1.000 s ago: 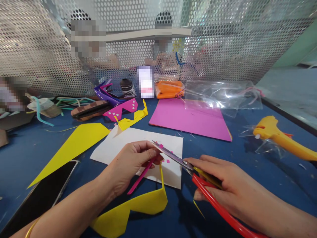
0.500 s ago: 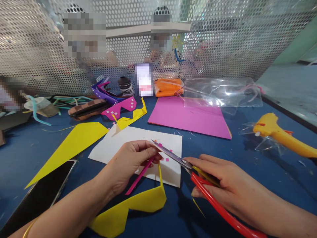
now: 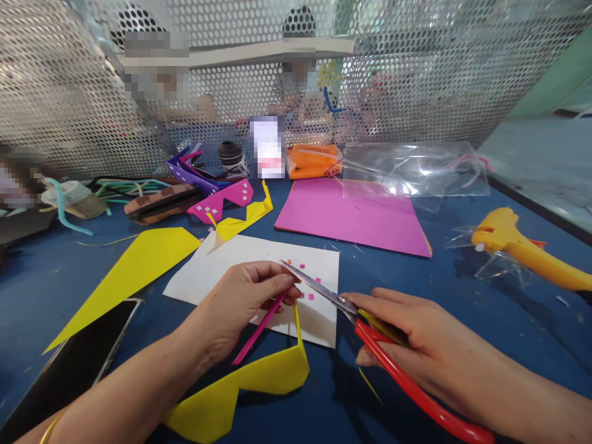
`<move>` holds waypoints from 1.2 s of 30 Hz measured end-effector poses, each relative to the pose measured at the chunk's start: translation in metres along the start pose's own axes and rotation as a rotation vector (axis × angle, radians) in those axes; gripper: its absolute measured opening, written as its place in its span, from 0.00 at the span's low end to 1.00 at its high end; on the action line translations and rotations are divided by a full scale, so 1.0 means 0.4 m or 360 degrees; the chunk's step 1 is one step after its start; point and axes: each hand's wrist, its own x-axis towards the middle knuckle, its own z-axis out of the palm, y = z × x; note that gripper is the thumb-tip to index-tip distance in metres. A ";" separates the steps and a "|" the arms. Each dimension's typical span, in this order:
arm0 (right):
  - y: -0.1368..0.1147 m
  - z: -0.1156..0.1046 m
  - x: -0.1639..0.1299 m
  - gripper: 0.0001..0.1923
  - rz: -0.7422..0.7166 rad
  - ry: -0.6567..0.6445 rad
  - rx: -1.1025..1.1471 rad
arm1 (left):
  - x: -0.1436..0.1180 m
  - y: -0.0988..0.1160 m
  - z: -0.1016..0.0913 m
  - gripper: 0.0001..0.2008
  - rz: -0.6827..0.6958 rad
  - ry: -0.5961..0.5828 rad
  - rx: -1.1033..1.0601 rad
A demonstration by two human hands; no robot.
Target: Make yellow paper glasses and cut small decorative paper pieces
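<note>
Step in hand, by judgement: snipping small squares off pink strip (image 3: 259,327) over white sheet (image 3: 259,277), middle of surface toward near edge. Left hand (image 3: 240,302) pinches strip's far end, grip closed on it. Right hand (image 3: 407,336) grip closed round scissors (image 3: 370,327) handles; blades nearly shut at strip tip. Next move likely calls for feeding strip slightly forward between blades. Strip's long axis runs diagonal: near-left end low, far-right end toward blades. Scissors point far-left. Yellow cutout (image 3: 245,388) lies at near edge.
</note>
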 end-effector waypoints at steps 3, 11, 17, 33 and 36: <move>-0.013 -0.002 0.000 0.04 0.0077 0.0047 0.0018 | 0.002 -0.001 -0.002 0.10 -0.0021 0.0018 -0.0022; -0.019 -0.010 -0.004 0.16 0.0032 0.0294 0.0006 | 0.005 -0.003 -0.005 0.06 0.0021 0.0099 -0.0092; 0.004 -0.004 -0.009 0.22 0.0001 0.0299 -0.0345 | 0.000 0.004 -0.006 0.04 0.0097 0.0088 -0.0105; 0.013 0.000 -0.006 0.21 -0.0083 0.0248 -0.0430 | 0.002 -0.005 -0.008 0.02 0.0139 0.0057 -0.0077; 0.022 0.003 -0.005 0.21 -0.0150 0.0254 -0.0425 | 0.003 -0.006 -0.009 0.01 0.0144 0.0051 -0.0066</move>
